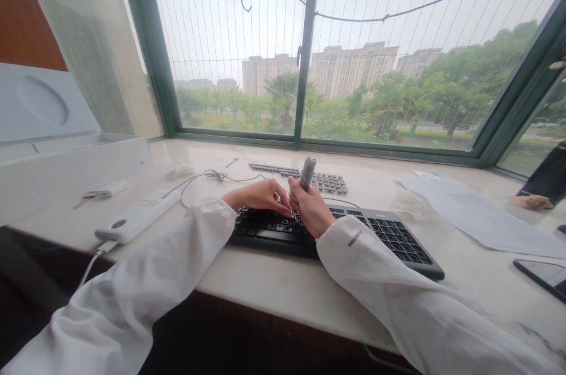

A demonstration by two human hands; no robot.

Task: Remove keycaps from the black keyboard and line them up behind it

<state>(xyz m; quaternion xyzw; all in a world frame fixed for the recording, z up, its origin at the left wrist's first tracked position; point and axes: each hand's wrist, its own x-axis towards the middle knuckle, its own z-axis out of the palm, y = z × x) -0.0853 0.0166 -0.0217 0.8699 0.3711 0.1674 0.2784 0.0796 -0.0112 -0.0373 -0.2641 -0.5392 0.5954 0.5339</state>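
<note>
A black keyboard (269, 227) lies near the front edge of the desk, and some keycaps look absent from its left and middle part. My right hand (312, 207) is closed round a grey stick-like tool (308, 171) that points upward above the keyboard; its lower end is hidden and its kind is unclear. My left hand (260, 195) rests over the keyboard with bent fingers drawn together close to the right hand. Whatever sits between those fingertips is too small to make out. Behind the hands, loose keycaps (331, 182) lie in rows on the desk.
At left lie a white power strip (141, 216), a dark cable (214, 174), a small white object with keys (110, 188) and a white box (75, 168). Paper sheets (477, 213) and a phone (546, 275) lie at right. A window (305, 68) stands behind the desk (260, 286).
</note>
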